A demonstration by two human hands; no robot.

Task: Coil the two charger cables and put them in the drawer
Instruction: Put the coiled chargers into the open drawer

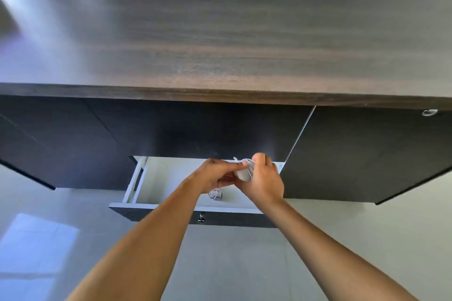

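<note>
Both hands are held out over the open drawer (171, 178), and that looks like the point of it: whatever slips will fall into the white tray and not onto the tiled floor (220, 264). The right hand (263, 182) has its fingers and thumb curled round a small white coil of charger cable (244, 171), cupping it so the loops cannot spring apart. The left hand (215, 173) comes in from the other side and pinches the coil's near edge between thumb and fingertips, I would say to tuck in or wind the last loose bit; a short white tail (236, 159) pokes up from the top of the bundle, which suits that reading, though the end itself is too small to make out. Below the hands, on the drawer floor near its front wall, lies a second white coil (215, 194), partly hidden by the left wrist, so one cable seems already stowed and this is the last one. The drawer is pulled well out from under the dark wood bench (220, 32), its knob (201, 218) facing the person, leaving room to drop the bundle straight down. What remains, by my judgement, is to finish the wrap, set the coil beside the other, and push the drawer in.
</note>
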